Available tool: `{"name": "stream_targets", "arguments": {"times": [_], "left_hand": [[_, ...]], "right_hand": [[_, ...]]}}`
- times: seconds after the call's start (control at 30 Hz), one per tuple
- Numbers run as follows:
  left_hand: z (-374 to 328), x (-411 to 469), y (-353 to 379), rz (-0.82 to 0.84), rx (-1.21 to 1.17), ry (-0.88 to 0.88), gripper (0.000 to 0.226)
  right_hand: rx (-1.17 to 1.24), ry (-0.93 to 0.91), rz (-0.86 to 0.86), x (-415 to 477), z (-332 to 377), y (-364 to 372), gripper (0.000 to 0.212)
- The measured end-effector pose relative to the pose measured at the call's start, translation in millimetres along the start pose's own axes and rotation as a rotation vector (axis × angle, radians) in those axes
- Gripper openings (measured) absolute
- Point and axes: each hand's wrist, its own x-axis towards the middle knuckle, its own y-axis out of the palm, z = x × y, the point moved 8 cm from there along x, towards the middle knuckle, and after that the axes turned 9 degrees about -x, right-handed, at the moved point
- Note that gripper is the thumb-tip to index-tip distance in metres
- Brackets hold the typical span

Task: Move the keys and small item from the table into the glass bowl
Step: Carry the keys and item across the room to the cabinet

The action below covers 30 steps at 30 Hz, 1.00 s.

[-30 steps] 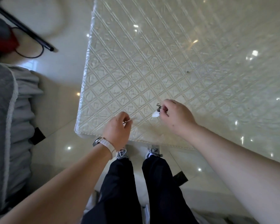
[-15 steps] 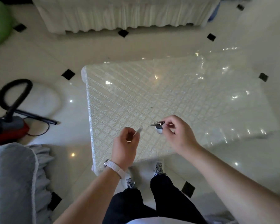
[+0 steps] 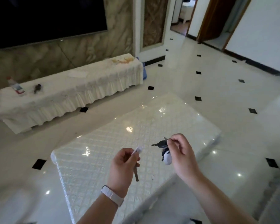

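Note:
My right hand (image 3: 179,152) pinches a bunch of keys (image 3: 161,143) with a white oval fob (image 3: 167,158) dangling under it, held above the glossy quilted white table (image 3: 120,135). My left hand (image 3: 124,164), with a white watch band at the wrist, is closed on a small item (image 3: 137,151): a pale tip sticks out above the fingers and a thin dark shaft hangs below them. Both hands hover over the table's near part. On the far cabinet a small blurred dark-centred thing (image 3: 37,88) shows; I cannot tell whether it is the glass bowl.
A long low cabinet draped in white cloth (image 3: 71,96) stands against the far wall under a dark TV screen (image 3: 47,18). A plastic bottle (image 3: 15,85) stands at its left end. Glossy white floor with black diamond tiles (image 3: 217,88) surrounds the table; a doorway (image 3: 184,15) opens at top right.
The view has tilted up from the tabletop to the room. Both hands have lifted off the table, still holding the keys and the small item.

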Motion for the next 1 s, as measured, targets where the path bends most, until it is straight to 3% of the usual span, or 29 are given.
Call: {"name": "stream_targets", "arguments": {"times": [0.13,0.33,0.73,1.0], "left_hand": [[-22,0,58,0.068,0.026,0.041,0.026],[-39,-6,182,0.144,0.036,0.087,0.030],[-43,-28,436,0.296,0.055,0.151,0.025],[-42,-19,566,0.448,0.057,0.135,0.021]], "right_hand": [[-0.003,-0.122,-0.069,6,24,-79,0.010],[0.203,-0.115,-0.281,23,19,-217,0.013],[0.178,-0.008,-0.349,52,-71,-428,0.014],[0.159,0.105,-0.429,73,-134,-519,0.015]]}}
